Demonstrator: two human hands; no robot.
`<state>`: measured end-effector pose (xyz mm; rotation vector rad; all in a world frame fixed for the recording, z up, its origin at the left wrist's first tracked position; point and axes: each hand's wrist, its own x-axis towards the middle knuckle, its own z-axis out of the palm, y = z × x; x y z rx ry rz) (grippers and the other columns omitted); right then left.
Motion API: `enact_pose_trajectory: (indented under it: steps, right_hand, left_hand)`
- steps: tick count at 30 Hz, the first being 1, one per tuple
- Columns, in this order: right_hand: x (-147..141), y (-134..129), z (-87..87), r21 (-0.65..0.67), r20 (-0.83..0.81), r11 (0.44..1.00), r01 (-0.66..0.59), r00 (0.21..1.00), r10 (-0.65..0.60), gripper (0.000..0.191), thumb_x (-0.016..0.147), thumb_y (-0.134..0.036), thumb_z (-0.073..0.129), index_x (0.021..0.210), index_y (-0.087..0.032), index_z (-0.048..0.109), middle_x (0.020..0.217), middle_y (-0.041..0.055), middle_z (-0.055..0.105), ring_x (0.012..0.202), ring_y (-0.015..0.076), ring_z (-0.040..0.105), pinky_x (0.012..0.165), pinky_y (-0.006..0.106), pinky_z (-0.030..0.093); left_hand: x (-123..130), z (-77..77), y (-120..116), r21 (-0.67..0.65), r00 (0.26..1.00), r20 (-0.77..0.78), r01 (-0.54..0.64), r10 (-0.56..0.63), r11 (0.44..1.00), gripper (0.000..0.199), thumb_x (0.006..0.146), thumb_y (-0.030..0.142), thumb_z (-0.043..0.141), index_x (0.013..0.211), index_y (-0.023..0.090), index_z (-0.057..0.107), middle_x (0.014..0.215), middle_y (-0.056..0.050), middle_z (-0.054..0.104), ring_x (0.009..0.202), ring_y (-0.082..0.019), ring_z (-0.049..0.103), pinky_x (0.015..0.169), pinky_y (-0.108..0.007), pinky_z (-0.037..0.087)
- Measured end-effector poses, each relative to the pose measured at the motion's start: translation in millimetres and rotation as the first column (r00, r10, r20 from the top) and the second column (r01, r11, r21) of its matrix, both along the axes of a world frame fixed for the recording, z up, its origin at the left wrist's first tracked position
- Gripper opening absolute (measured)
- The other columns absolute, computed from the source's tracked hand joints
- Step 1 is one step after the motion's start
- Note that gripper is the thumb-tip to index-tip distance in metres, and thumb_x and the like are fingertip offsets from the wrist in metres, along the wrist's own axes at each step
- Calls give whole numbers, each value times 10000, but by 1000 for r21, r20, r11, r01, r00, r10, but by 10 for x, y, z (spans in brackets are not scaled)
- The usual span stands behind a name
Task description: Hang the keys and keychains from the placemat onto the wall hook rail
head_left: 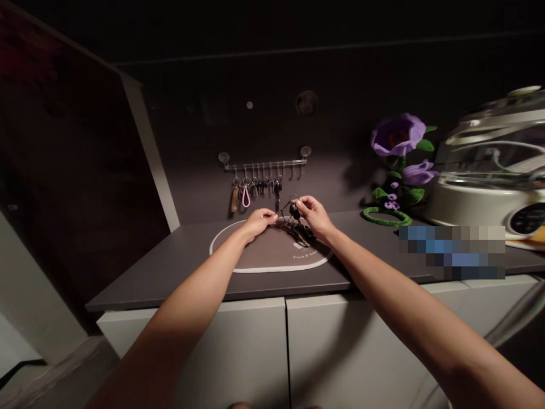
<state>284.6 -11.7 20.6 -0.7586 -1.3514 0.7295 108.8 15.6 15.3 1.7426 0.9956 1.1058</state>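
Between my two hands, just above the mat, is a bunch of keys [294, 210] on a metal ring. My right hand [314, 217] pinches it near the ring, with a dark key or fob under the fingertips. From the left, my left hand [259, 222] closes thumb and finger on a thin part of the same bunch; which part is too small to tell. More dark and metal keys [303, 235] lie just below on the brown mat [259, 253]. Behind, a clear hook rail [264, 166] on the wall carries several hanging keys [261, 186] and a pink loop [246, 196].
Purple artificial flowers [399, 136] with a green ring base [386, 216] stand right of my hands. Farther right is a white appliance [481, 199] with a clear top. White cabinet doors [238, 346] lie under the dark countertop [162, 264]. A blurred patch covers part of the counter.
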Motion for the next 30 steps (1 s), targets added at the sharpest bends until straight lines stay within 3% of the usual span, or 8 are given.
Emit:
enact_pose_trajectory:
  steps: [4, 8, 12, 19, 26, 30]
  right_hand:
    - [-24, -2, -4, -77, -46, 997, -11, 999, 8, 322, 656, -450, 619, 771, -194, 460, 696, -37, 556, 550, 66, 445, 494, 178, 347]
    - [-72, 19, -1, -98, -158, 993, -68, 986, 52, 311, 663, -429, 624, 774, -206, 438, 650, -53, 532, 565, 96, 529, 551, 230, 438]
    - [-102, 25, 54, -158, -249, 980, -118, 965, 76, 249, 711, -371, 600, 797, -212, 429, 680, -38, 551, 617, 134, 599, 574, 283, 491]
    - [-117, 131, 224, -192, -276, 977, -93, 961, 38, 139, 779, -285, 554, 785, -199, 445, 658, -24, 552, 594, 113, 595, 559, 268, 523]
    - [-174, 460, 437, -194, -366, 981, -30, 930, -44, 77, 817, -207, 490, 747, -183, 466, 589, -31, 546, 489, 79, 529, 488, 220, 493]
    - [-217, 631, 532, -161, -340, 987, -23, 940, -33, 143, 827, -177, 447, 686, -171, 470, 520, -31, 520, 442, 72, 492, 442, 193, 447]
  left_hand:
    - [18, -41, -49, 61, 986, -84, 147, -142, 987, 221, 697, 326, 615, 785, 126, 588, 530, 22, 530, 453, -74, 444, 498, -219, 360]
    - [54, -52, -102, 152, 953, -178, 271, -244, 950, 250, 716, 362, 595, 775, 119, 603, 609, -33, 614, 551, -116, 537, 577, -255, 420]
    - [90, -32, -111, 359, 971, -234, 133, -48, 924, 233, 730, 339, 581, 839, 141, 637, 863, -81, 673, 786, -169, 591, 740, -286, 439]
    - [81, -27, -50, 572, 902, -358, 6, 243, 820, 228, 810, 281, 453, 858, 176, 650, 859, -73, 664, 808, -190, 578, 746, -294, 417]
    - [73, -20, -51, 638, 824, -435, -4, 364, 770, 256, 833, 232, 401, 849, 172, 650, 879, -90, 656, 856, -201, 562, 769, -302, 393]
    - [73, -3, -77, 647, 792, -459, -12, 402, 762, 266, 842, 238, 390, 852, 183, 651, 900, -93, 653, 866, -202, 560, 772, -300, 389]
